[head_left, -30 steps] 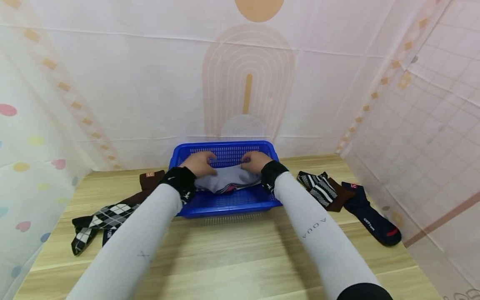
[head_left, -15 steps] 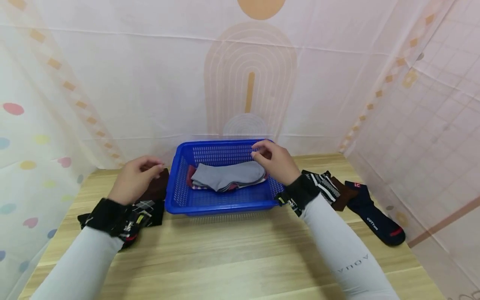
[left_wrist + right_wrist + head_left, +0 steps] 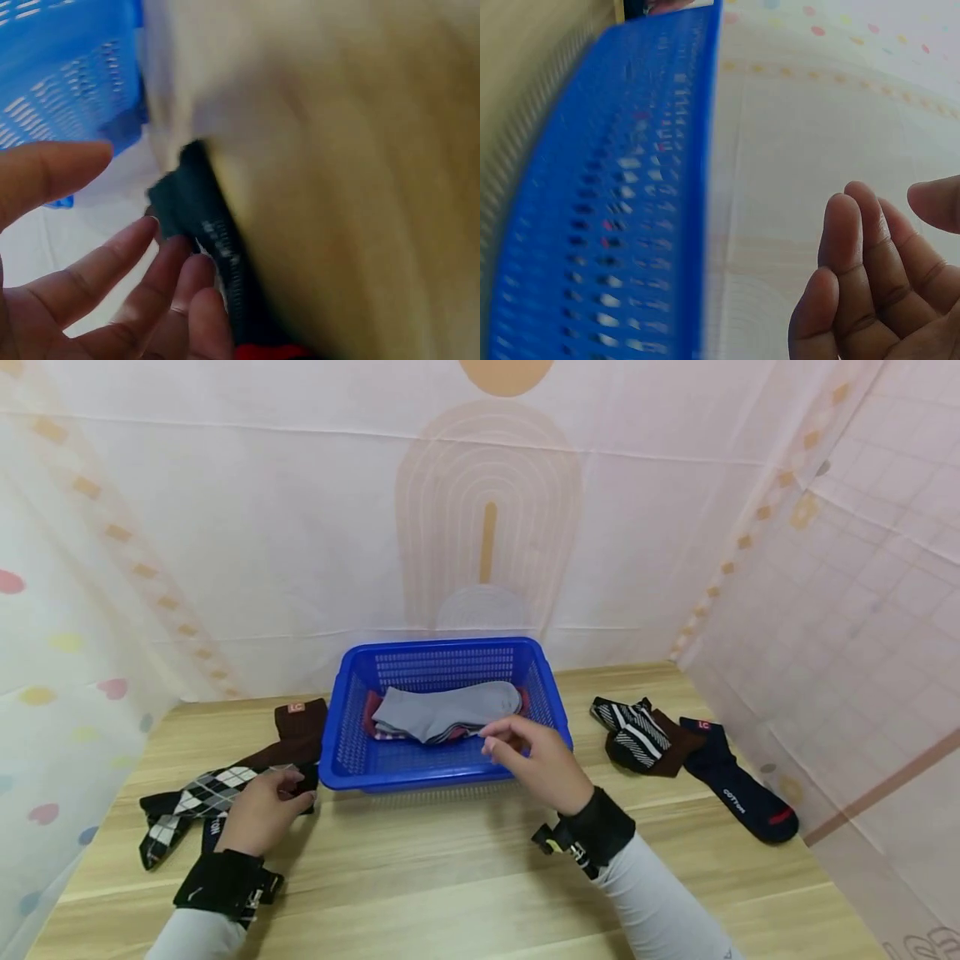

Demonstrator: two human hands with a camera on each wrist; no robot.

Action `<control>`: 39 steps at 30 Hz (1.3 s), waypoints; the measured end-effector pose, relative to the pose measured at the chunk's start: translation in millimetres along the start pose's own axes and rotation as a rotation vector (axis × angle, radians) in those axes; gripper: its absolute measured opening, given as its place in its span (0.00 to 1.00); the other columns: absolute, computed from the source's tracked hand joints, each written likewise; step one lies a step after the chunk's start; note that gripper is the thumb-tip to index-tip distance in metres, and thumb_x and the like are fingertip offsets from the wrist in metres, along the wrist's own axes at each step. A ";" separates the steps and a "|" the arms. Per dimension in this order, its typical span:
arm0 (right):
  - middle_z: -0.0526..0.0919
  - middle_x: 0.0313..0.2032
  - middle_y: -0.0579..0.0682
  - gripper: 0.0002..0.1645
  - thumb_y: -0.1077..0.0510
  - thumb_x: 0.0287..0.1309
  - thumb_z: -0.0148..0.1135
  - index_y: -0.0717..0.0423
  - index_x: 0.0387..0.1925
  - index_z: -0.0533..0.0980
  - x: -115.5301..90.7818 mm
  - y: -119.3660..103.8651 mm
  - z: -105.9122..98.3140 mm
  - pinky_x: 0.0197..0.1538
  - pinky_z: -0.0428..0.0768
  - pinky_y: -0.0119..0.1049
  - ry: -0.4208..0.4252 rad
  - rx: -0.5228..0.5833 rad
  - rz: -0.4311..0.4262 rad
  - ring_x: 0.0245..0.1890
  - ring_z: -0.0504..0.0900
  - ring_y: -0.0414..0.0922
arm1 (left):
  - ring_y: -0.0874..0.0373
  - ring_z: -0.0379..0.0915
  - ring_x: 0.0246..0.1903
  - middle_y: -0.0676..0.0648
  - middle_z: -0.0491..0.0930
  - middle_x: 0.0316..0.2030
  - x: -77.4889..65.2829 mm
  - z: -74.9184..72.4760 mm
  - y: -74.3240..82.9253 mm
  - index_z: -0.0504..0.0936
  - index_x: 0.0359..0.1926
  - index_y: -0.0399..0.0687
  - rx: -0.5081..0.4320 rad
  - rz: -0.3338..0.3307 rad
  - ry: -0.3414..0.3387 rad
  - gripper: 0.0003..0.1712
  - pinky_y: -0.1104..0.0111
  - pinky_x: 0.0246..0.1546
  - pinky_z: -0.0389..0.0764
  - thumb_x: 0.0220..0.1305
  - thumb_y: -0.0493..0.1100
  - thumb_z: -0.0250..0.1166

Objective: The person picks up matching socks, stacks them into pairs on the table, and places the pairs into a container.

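Note:
My left hand (image 3: 262,810) is over the left pile, beside a black, grey and white argyle sock (image 3: 213,789). In the left wrist view, its relaxed fingers (image 3: 142,289) lie against or just above a dark sock (image 3: 225,262) with a red end; contact cannot be told. My right hand (image 3: 543,764), fingers loosely bent and holding nothing, hovers by the front rim of a blue plastic basket (image 3: 442,774). Inside the basket, grey socks (image 3: 450,710) lie flat on top of reddish and checked ones, mostly hidden.
A brown sock (image 3: 300,731) lies left of the basket, partly under the argyle one. On the right are a black-and-white striped sock (image 3: 637,739), another brown sock (image 3: 681,743) and a navy sock (image 3: 742,793). A patterned curtain (image 3: 330,527) hangs behind the wooden table (image 3: 435,877).
Both hands have left the grey socks, which now lie in the basket. My left hand has moved left and down to the argyle sock; my right hand has drawn back toward the basket's front rim.

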State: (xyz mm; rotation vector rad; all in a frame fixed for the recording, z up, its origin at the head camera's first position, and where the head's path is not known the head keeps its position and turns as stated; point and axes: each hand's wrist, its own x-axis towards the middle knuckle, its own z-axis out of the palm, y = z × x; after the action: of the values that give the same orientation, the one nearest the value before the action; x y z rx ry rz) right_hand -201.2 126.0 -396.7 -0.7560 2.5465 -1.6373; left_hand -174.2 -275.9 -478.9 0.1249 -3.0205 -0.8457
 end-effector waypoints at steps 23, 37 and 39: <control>0.87 0.42 0.51 0.13 0.54 0.74 0.57 0.56 0.52 0.80 -15.6 16.0 16.8 0.40 0.82 0.32 -0.081 0.082 -0.032 0.40 0.84 0.52 | 0.21 0.70 0.52 0.20 0.72 0.56 4.5 18.2 7.7 0.74 0.57 0.29 0.133 -0.145 0.040 0.32 0.34 0.49 0.73 0.54 0.43 0.70; 0.87 0.39 0.47 0.11 0.55 0.72 0.59 0.54 0.49 0.82 -14.9 13.1 25.7 0.39 0.81 0.31 -0.071 0.048 -0.047 0.36 0.83 0.38 | 0.30 0.78 0.44 0.25 0.80 0.49 6.0 16.0 2.2 0.78 0.51 0.29 0.168 -0.161 0.058 0.24 0.41 0.41 0.78 0.56 0.39 0.66; 0.87 0.39 0.46 0.11 0.54 0.72 0.59 0.54 0.49 0.82 -15.6 13.3 25.9 0.39 0.81 0.31 -0.070 0.048 -0.042 0.36 0.83 0.39 | 0.32 0.78 0.43 0.26 0.81 0.46 4.8 15.0 0.6 0.80 0.49 0.29 0.157 -0.144 0.080 0.20 0.42 0.39 0.78 0.57 0.39 0.64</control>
State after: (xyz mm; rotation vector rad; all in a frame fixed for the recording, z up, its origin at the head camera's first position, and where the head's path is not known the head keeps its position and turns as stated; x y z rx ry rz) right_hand -185.6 114.7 -423.5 -0.8535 2.4511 -1.6465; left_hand -179.4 -268.0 -491.5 0.3709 -3.0274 -0.5936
